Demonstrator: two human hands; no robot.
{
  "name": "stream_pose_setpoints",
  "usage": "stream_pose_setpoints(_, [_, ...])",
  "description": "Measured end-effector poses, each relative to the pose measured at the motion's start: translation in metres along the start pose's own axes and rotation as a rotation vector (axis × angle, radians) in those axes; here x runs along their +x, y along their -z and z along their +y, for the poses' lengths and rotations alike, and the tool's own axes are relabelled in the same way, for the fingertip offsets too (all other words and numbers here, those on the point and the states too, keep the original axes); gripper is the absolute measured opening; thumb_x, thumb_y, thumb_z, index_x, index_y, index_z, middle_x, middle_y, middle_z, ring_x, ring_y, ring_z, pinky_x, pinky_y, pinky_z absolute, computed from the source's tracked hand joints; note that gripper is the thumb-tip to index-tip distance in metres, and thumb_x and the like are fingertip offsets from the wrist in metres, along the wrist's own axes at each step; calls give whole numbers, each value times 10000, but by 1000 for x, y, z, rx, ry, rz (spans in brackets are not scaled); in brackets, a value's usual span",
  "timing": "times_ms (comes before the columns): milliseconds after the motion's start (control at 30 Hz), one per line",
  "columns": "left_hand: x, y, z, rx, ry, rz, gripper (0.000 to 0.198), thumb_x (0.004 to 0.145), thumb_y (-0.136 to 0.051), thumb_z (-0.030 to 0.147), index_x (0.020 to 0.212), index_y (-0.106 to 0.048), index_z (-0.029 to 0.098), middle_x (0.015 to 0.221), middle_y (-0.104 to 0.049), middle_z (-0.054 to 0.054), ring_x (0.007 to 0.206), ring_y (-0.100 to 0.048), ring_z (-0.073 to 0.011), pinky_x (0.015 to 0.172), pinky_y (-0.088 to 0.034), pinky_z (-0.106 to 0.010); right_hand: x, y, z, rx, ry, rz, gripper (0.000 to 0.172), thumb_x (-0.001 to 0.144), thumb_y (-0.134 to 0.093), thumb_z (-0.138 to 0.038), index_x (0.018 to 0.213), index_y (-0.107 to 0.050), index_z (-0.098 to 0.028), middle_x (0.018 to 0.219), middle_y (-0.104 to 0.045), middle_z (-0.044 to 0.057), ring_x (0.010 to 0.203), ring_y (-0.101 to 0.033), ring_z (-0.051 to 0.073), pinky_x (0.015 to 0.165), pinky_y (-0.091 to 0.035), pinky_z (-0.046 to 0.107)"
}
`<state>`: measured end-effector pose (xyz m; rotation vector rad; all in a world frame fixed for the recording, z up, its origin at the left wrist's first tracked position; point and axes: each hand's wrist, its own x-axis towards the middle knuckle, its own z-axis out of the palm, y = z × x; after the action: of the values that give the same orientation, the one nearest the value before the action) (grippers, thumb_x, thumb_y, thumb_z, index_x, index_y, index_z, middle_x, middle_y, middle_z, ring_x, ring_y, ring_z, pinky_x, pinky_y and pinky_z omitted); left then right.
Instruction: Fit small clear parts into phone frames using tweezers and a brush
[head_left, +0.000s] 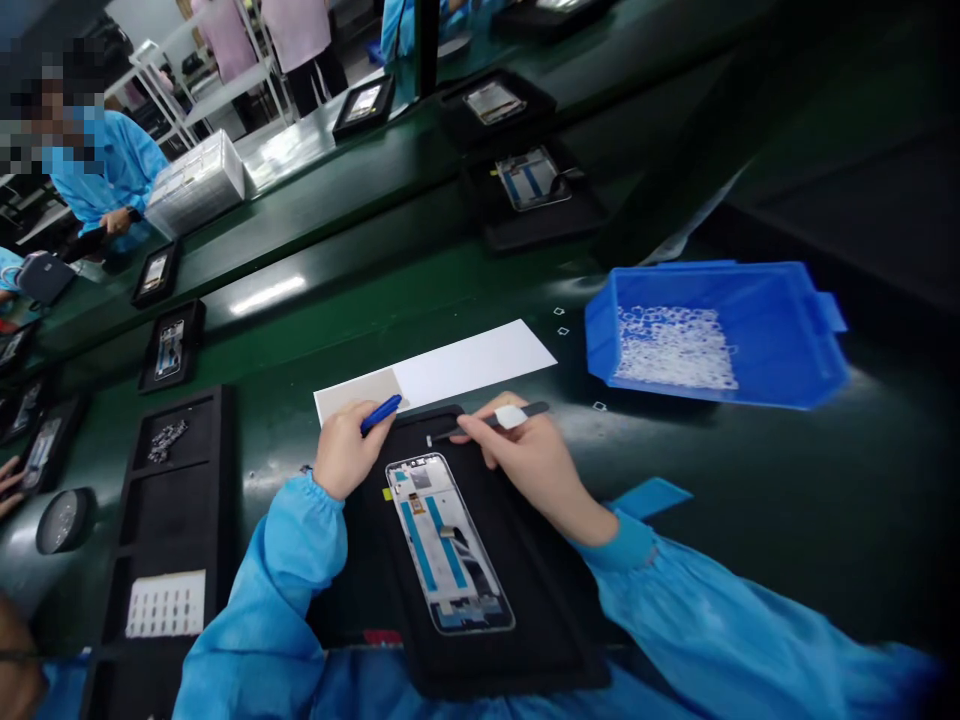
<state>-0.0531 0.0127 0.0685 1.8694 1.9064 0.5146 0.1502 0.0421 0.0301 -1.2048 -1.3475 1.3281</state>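
My left hand (349, 446) is closed around a blue pen-like tool (381, 413), beside the upper left of a black foam tray (540, 590). In my right hand (525, 455) are dark tweezers (536, 408) with a white wrap on them. A tiny whitish piece (429, 441) shows at the tweezer tips, just above the tray. Below the tips lies an opened phone frame (450, 545) with blue strips and a loose flex cable, face up in the tray. A white sheet (472, 361) with a beige patch lies behind my hands.
To the right stands a blue bin (772, 335) of small white rings, several loose beside it. A black compartment tray (161, 510) with small parts is at left. More phone trays (171, 345) line the green bench; a co-worker (112, 170) sits across.
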Motion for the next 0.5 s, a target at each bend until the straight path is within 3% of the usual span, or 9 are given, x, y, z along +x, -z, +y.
stream_pose_setpoints(67, [-2,-1,4,-85,54,-141,242,935,-517,324,885,-707,184,790,-689,-5,747,-638,-166,714,-461,-245,-14,0,0,-76,7,-31,342,789,-668,-528,687,-565,-218,536,-628,7,523,-635,187,474,-429,277])
stream_pose_setpoints(167, [-3,-5,9,-104,111,-321,239,906,-529,337,807,-674,174,667,-625,16,640,-576,-151,627,-408,-239,-22,-3,4,-191,29,-49,305,810,-640,-494,700,-574,-217,607,-676,22,519,-615,178,498,-436,290])
stream_pose_setpoints(500, [0,-4,17,-10,134,-411,202,884,-532,336,845,-677,201,608,-569,39,596,-536,-141,568,-348,-240,-17,-2,3,-308,33,-93,236,816,-619,-421,690,-575,-225,594,-642,5,535,-635,192,500,-427,293])
